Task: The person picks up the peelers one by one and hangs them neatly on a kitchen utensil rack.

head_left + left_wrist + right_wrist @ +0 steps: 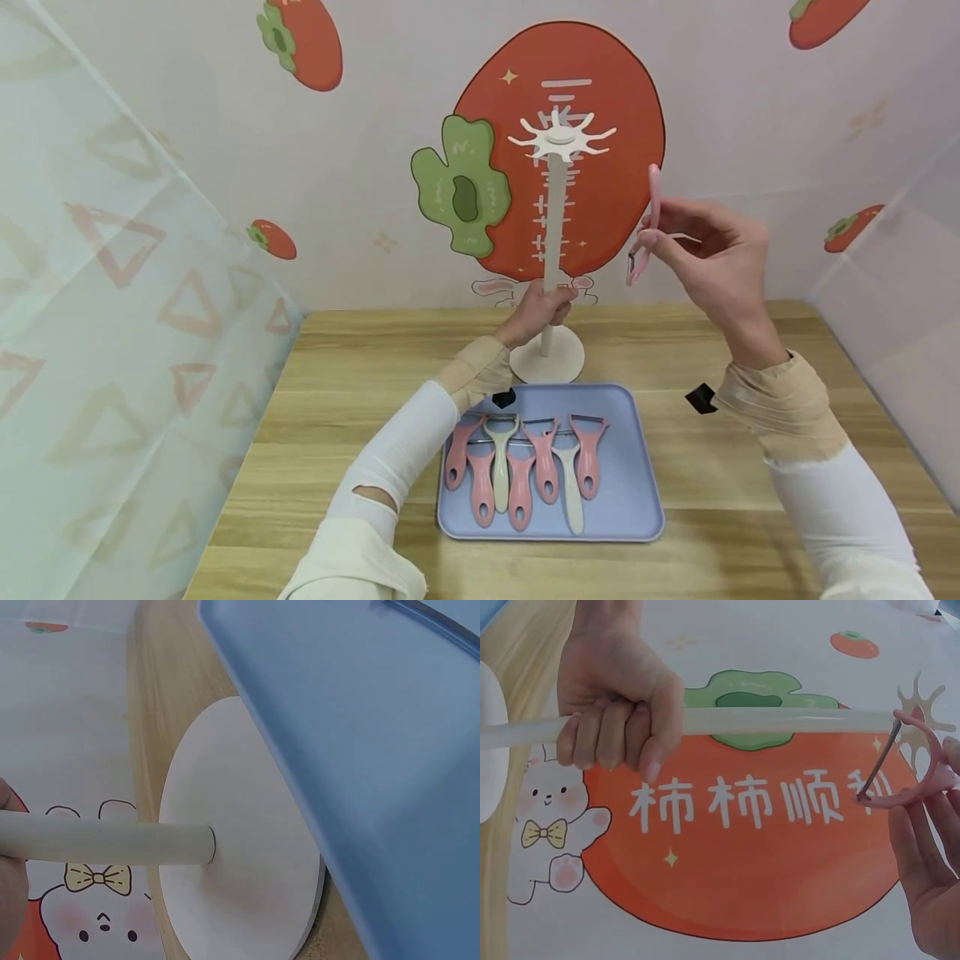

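A white stand with a round base and a crown of hooks stands behind the tray. My left hand grips its pole low down; in the right wrist view the fingers of that left hand wrap round the pole. To the right of the stand, in the air, my right hand pinches a pink peeler with its blade end down and handle up. The peeler's metal blade shows in the right wrist view. No peeler hangs on the hooks.
A blue tray in front of the stand holds several pink peelers and cream peelers. Its far rim lies close to the stand's base. A black patch is on the wooden table. Printed cloth hangs behind and at the sides.
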The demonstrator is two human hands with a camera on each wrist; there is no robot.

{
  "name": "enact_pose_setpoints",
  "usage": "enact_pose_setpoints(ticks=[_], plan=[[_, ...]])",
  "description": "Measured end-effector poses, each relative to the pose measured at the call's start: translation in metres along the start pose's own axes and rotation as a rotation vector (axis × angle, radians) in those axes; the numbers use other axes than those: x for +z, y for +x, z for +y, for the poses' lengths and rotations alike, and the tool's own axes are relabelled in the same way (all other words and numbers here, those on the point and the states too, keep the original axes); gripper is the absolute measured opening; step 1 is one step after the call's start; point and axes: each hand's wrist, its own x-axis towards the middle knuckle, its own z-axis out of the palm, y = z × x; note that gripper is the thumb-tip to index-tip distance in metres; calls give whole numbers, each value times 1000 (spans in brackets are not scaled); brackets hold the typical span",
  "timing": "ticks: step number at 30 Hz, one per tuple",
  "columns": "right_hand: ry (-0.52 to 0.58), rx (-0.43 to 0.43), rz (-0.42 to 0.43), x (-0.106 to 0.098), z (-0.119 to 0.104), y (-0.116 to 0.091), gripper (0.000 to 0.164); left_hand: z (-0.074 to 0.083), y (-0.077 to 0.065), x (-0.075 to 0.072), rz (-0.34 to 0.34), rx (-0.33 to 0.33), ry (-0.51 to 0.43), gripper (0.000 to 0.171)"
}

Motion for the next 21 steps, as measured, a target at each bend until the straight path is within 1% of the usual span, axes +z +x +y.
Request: enact_pose_setpoints(ticks=[3,6,12,15,17,19,21], plan=[[5,-26,16,2,3,3,36,0,0,0,0,1,-3,35],[-12,-44,30,5,2,6,38,-1,0,-1,-2,2,1,28],[6,-61,47,20,-14,9,37,-1,1,-3,-3,15,11,28],[9,-75,51,26,-20,10,37,-1,1,-3,-6,11,-8,30],[-8,-83,54,28,-20,12,38,-2,1,-3,-6,7,-15,34],[-23,-88,59,28,-16,14,39,-2,1,-2,-7,5,-24,33],[-45,-93,62,28,-11,16,40,-3,1,-1,-7,3,-27,26]])
